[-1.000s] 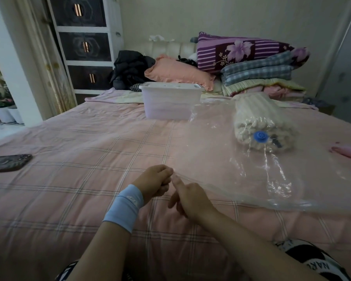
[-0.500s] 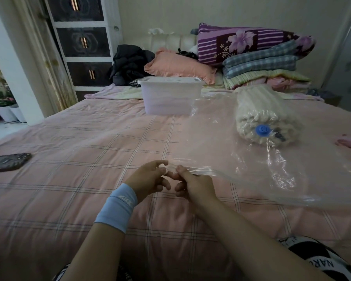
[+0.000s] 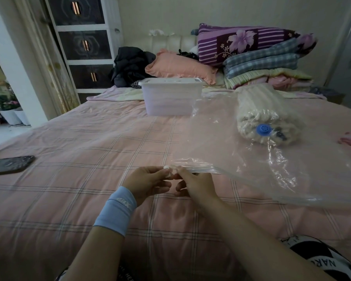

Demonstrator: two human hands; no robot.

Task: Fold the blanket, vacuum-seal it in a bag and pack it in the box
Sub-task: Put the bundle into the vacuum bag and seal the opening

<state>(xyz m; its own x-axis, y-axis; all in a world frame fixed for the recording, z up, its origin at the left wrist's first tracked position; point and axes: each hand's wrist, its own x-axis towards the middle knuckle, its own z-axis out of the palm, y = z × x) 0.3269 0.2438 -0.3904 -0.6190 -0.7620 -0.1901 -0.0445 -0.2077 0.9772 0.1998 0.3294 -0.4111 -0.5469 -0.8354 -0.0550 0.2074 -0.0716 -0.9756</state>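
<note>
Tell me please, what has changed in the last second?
The left hand and right hand came together on the vacuum bag's near corner and now pinch its edge, lifting it slightly. The rolled blanket inside, the box and the phone stayed put.

a pink plaid bed (image 3: 89, 151) carries a clear bag (image 3: 241, 159), white box (image 3: 171, 98), dark phone (image 3: 8, 165).

The bed cover (image 3: 85, 179) is coloured pale pink and crossed by thin dark check lines. The bag (image 3: 251, 171) at near right is clear, the rolled blanket (image 3: 261, 108) inside it cream, its valve (image 3: 263, 129) blue. The box (image 3: 170, 100) farther off is translucent white. A light blue wristband (image 3: 116, 211) is worn. The far quilt (image 3: 241, 41) is striped purple and patterned with flowers.
</note>
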